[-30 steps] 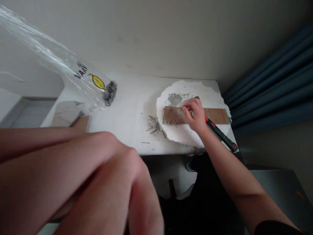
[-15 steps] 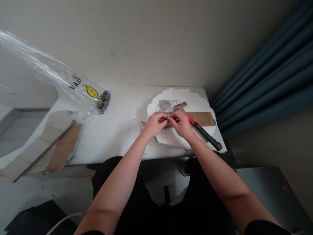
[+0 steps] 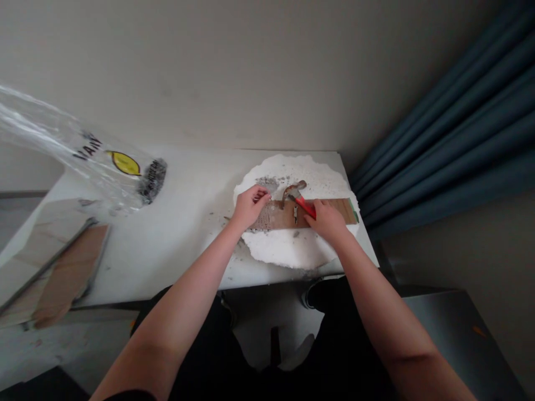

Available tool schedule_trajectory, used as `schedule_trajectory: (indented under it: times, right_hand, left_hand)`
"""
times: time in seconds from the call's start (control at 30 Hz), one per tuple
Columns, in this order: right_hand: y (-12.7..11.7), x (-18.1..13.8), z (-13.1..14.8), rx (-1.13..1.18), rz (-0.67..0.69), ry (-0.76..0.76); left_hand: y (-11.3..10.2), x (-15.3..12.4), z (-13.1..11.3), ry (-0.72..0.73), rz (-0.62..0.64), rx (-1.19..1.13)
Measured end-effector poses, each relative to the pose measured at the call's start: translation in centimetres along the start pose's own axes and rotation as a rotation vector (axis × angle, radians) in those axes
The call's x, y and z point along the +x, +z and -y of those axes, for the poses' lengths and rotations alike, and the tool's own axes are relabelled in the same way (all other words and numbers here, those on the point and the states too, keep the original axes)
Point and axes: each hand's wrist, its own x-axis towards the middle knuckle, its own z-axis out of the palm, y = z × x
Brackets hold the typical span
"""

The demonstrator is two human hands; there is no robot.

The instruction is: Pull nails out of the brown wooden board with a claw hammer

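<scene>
A brown wooden strip (image 3: pixel 288 214) lies across a white foam slab (image 3: pixel 288 248) on the white table (image 3: pixel 184 234). My right hand (image 3: pixel 328 220) is closed round the red handle of a hammer (image 3: pixel 296 194), whose metal head is raised just above the strip. My left hand (image 3: pixel 249 205) rests at the strip's left end, its fingers curled in a pinch; what they hold is too small to make out. A small nail (image 3: pixel 295 214) stands in the strip between my hands.
Loose nails (image 3: pixel 234 223) and grey dust lie scattered by the slab's left edge. A clear plastic bag (image 3: pixel 104 164) with a yellow label sits at the left. More wooden boards (image 3: pixel 62 273) lie at the table's left end. Blue curtains (image 3: pixel 451 145) hang at the right.
My left hand came down from close to the camera to the strip. My right hand picked up the hammer, which lay on the strip, and lifted its head.
</scene>
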Motion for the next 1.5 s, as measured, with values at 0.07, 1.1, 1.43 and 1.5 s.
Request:
schedule_trajectory:
  times: [0.07,1.1,1.43,1.5]
  right_hand:
    - [0.0,0.3,-0.4,-0.012,0.020,-0.004]
    - [-3.5,-4.1,-2.0,0.982,-0.018,0.183]
    - [-2.8,-5.9,-1.1,1.081,0.074,0.201]
    - [-2.3,-6.2,-0.7,1.087,0.092,0.243]
  left_hand:
    - [0.3,-0.2,0.1,0.022,-0.001,0.029]
    - [0.7,-0.9,-0.4,0.054,0.077,0.151]
    - [1.1,-0.5,0.1,0.071,0.065,0.203]
    - [1.1,-0.5,0.2,0.077,0.061,0.206]
